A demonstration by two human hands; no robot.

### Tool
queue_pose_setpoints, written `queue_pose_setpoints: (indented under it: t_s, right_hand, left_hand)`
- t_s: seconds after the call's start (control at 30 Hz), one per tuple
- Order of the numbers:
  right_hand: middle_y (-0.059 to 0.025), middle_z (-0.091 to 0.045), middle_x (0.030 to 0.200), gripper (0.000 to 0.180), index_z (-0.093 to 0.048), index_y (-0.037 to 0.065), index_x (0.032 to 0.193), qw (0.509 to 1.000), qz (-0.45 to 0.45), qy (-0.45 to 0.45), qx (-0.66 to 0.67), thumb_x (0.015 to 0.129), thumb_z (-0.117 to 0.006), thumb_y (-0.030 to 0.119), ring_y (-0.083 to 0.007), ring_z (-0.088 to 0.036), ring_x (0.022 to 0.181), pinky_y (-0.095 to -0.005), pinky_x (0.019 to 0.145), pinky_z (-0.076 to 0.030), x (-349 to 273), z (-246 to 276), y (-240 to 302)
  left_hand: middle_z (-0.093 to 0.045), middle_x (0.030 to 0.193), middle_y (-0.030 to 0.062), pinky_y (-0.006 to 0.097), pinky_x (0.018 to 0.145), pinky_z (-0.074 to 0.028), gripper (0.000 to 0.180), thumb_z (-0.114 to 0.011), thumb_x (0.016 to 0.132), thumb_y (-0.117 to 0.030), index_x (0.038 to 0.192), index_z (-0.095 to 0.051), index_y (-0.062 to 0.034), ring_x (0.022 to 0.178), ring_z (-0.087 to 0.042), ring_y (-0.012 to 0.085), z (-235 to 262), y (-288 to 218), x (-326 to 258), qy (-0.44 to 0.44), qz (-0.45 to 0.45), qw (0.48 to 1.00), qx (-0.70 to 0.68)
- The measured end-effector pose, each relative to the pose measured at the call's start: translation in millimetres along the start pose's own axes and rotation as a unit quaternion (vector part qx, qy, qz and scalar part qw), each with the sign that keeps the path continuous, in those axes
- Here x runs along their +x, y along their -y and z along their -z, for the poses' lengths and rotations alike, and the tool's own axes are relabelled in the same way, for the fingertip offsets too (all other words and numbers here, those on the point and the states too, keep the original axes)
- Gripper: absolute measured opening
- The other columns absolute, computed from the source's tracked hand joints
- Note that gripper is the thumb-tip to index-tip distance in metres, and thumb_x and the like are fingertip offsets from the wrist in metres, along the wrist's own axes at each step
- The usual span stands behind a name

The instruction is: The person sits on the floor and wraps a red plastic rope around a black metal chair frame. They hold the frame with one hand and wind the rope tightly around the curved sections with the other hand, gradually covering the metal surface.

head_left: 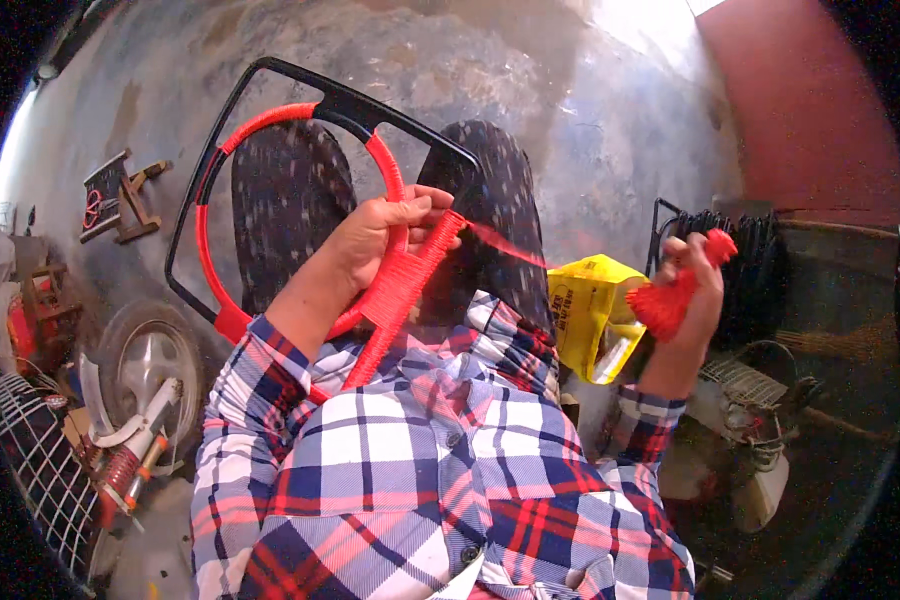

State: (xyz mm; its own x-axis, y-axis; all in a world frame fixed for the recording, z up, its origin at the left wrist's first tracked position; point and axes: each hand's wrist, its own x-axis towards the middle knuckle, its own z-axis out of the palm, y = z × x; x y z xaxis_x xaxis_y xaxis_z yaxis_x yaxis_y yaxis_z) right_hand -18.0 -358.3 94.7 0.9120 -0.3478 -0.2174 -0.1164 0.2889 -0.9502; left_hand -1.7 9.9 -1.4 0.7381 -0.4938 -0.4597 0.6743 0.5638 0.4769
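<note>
At the centre of the frame, we held the left hand (385, 238) closed around a black metal frame (270, 95) that rested across our lap, gripping it at the bar where red cord (402, 285) was already wound in tight turns. The frame stretched from the upper middle of the picture down to the left of centre, and its inner ring was covered in the same red wrapping along most of the arc we could see. A single taut strand (505, 245) ran from our left fingers to the right, toward the right hand (692, 290), which sat at the right of the frame, raised and well apart from the left. That hand was closed around a bundle of red cord (665, 300), with a loose end showing above the knuckles. Both sleeves and the shirt (420, 480) filling the lower middle were plaid in red, white and blue.

Between the hands, just behind the strand, lay a yellow plastic bag (590, 300) on the floor. At the lower left stood a wheel (150, 355) and a red spring part (120, 470), with a white wire grille (30, 450) beside them. At the upper left a small wooden stand (120, 200) lay on the concrete floor (590, 120). To the right, dark rods (745, 225) leaned near the red wall (810, 110).
</note>
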Motion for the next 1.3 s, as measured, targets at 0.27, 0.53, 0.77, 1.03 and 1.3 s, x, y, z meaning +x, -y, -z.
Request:
queue_pose_setpoints:
  t_s: [0.27, 0.53, 0.77, 1.03, 1.3]
  right_hand:
    - [-0.0073, -0.057, 0.085, 0.021, -0.053, 0.006, 0.089, 0.966, 0.144, -0.023, 0.215, 0.095, -0.057, 0.025, -0.0214, -0.055, 0.075, -0.0369, 0.074, -0.048, 42, 246, 26]
    - [-0.0119, -0.065, 0.106, 0.047, -0.06, -0.002, 0.12, 0.945, -0.074, 0.277, -0.159, 0.075, -0.061, 0.005, -0.0258, -0.062, 0.096, -0.0347, 0.091, -0.048, -39, -25, -43]
    - [-0.0262, -0.064, 0.107, 0.068, -0.043, 0.002, 0.138, 0.761, 0.079, 0.402, -0.503, 0.078, -0.073, 0.014, -0.0407, -0.064, 0.1, -0.0455, 0.081, -0.052, -41, -116, -65]
    - [-0.0157, -0.067, 0.107, 0.085, -0.022, 0.008, 0.153, 0.899, 0.139, 0.308, -0.279, 0.081, -0.068, 0.002, -0.0278, -0.066, 0.098, -0.0376, 0.089, -0.052, -15, -127, -105]
    - [-0.0157, -0.059, 0.124, 0.068, -0.046, 0.008, 0.138, 0.921, 0.18, 0.245, -0.243, 0.077, -0.074, 0.009, -0.0291, -0.059, 0.112, -0.0398, 0.099, -0.045, -15, -144, -87]
  left_hand:
    - [-0.069, 0.104, 0.013, 0.036, 0.086, -0.055, 0.036, -0.057, 0.093, -0.025, 0.117, -0.062, 0.0011, 0.095, -0.067, 0.0223, 13, 2, 12, 0.03, -0.003, 0.999, -0.027]
    - [-0.068, 0.109, 0.0131, 0.037, 0.091, -0.052, 0.041, -0.058, 0.093, -0.03, 0.118, -0.063, 0.002, 0.102, -0.064, 0.0232, 4, -3, 2, 0.024, -0.035, 0.999, -0.03]
    - [-0.064, 0.119, 0.0151, 0.039, 0.098, -0.047, 0.049, -0.056, 0.094, -0.036, 0.123, -0.059, 0.0027, 0.112, -0.059, 0.0253, -19, -8, -12, 0.03, -0.086, 0.994, -0.057]
    - [-0.063, 0.119, 0.0145, 0.044, 0.094, -0.049, 0.043, -0.054, 0.095, -0.032, 0.124, -0.058, -0.0001, 0.109, -0.06, 0.0271, -12, -5, -7, 0.048, -0.038, 0.991, -0.121]
    - [-0.065, 0.116, 0.0161, 0.045, 0.096, -0.049, 0.041, -0.051, 0.096, -0.03, 0.123, -0.058, 0.0001, 0.106, -0.062, 0.0291, -7, -3, -4, 0.058, -0.065, 0.989, -0.119]
